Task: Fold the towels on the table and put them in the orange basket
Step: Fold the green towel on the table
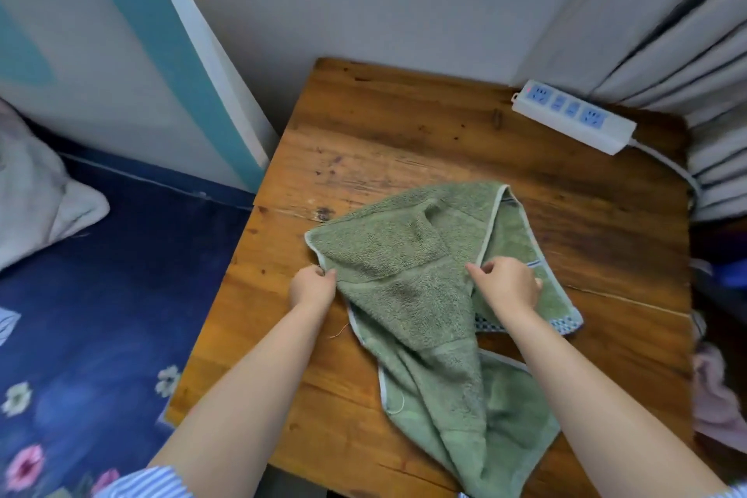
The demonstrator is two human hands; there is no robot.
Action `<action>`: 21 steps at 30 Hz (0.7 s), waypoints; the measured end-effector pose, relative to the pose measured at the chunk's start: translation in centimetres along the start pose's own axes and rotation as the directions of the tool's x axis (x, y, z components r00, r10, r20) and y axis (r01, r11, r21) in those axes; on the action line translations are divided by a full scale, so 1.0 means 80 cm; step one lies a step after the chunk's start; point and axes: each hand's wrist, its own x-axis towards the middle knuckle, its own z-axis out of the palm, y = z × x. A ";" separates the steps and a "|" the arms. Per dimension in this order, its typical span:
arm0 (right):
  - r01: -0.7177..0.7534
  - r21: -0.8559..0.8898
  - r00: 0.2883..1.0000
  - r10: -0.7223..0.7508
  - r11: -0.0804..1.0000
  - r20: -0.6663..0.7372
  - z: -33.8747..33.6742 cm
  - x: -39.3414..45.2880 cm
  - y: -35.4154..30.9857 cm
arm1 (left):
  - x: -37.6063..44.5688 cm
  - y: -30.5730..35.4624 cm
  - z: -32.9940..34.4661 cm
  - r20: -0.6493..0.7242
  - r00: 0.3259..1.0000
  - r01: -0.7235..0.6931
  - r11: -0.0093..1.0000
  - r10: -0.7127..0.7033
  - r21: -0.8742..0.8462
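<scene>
A: Both hands, left [313,287] and right [507,285], pinch the rumpled green terry towel [408,255] on the wooden bench [404,125].
B: Step?
A: Folding. Next, likely square its edges; no orange basket visible.

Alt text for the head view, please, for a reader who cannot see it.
Both hands, left and right, pinch a rumpled green towel on a wooden table. A white power strip lies at the far right corner.
</scene>
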 end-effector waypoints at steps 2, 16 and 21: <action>-0.053 0.082 0.998 0.055 0.995 -0.016 -0.002 0.004 -0.006 | 0.003 0.000 0.000 -0.014 1.000 0.010 0.991 -0.012 -0.132; -0.192 0.746 0.967 0.252 0.637 0.033 -0.078 -0.014 0.001 | 0.011 0.012 -0.054 0.096 0.995 0.073 0.927 -0.041 -0.367; -0.268 0.725 0.948 0.306 0.634 0.083 -0.137 -0.033 0.014 | -0.016 0.024 -0.096 0.109 0.991 0.124 0.871 -0.081 -0.475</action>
